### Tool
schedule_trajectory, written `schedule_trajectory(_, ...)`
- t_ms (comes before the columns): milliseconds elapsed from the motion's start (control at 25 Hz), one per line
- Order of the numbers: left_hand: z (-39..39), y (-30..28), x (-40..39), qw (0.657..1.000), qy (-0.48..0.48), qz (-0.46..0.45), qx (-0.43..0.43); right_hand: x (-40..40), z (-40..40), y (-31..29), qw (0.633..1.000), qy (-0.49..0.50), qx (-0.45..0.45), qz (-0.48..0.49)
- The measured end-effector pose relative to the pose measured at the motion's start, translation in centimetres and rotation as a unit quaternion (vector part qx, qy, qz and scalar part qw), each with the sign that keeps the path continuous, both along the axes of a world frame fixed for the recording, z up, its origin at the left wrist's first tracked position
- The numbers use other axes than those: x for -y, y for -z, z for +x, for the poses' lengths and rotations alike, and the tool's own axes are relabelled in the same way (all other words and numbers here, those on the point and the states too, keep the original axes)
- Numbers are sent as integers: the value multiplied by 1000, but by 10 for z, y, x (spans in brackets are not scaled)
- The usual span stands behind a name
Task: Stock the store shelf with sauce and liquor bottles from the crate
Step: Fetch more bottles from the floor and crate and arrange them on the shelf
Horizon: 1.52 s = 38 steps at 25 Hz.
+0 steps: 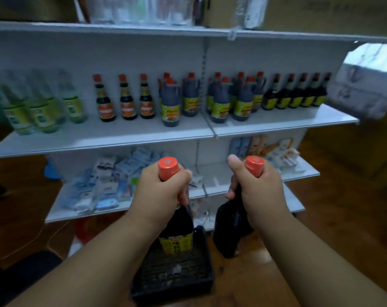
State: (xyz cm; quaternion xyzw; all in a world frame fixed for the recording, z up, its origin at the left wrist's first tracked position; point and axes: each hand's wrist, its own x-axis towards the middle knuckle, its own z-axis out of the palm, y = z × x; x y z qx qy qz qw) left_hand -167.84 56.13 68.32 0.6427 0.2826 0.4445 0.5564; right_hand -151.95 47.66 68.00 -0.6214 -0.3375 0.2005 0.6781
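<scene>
The white shelf unit [121,140] fills the view, its smooth painted boards carrying rows of bottles. On the middle board, pale green glass bottles [41,111] stand toward the left edge, then three small dark ones with orange labels [127,105], then dark plastic jugs with handles and yellow labels [221,105], and slim dark bottles [296,96] out to the right edge. The lower board holds soft, crinkled packets [104,189].

On the wooden floor below, the black crate [172,275] is a lattice of rigid plastic; it looks empty, though the arms hide part of it.

Each hand carries one dark sauce bottle above the crate, in front of the lower board. The left hand [163,193] has its fingers clenched round the neck of the left bottle [177,231], just under the ribbed orange cap, yellow label showing. The right hand [261,191] grips the right bottle [230,231] the same way, thumb raised beside the cap.

The risks, as I judge them: the necks are narrow and smooth and the full bodies hang heavy beneath, so a bottle could slip or swing into its neighbour. The middle board is crowded at the front edge near the jugs, so setting either down carelessly could topple a standing row.
</scene>
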Motion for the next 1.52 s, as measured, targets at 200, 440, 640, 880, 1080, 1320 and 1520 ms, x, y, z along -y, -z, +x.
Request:
schedule_trajectory(200, 140, -15, 44, 996, 75, 38, 1, 77, 138, -20, 996, 86, -26, 12)
schedule_trajectory(440, 274, -22, 56, 989, 147, 25, -10, 81, 256, -23, 988, 139, -59, 16)
schedule_trajectory(640, 393, -11, 13, 979, 196, 40, -32, 48, 358, -19, 983, 179, -46, 7)
schedule_trajectory(880, 531, -7, -26, 956, 273, 15, -105, 51, 481, -19, 969, 226, -2, -100)
schedule_trajectory(1080, 635, 2, -49, 965, 243, -50, -87, 35, 584, -4, 971, 182, 37, -151)
schedule_trajectory(1320, 721, -2, -72, 994, 77, -63, 34, -23, 696, -11, 962, 68, 203, -166)
schedule_trajectory(1520, 755, -19, -123, 989, -93, -34, 107, -118, 741, -11, 985, 14, 143, -95)
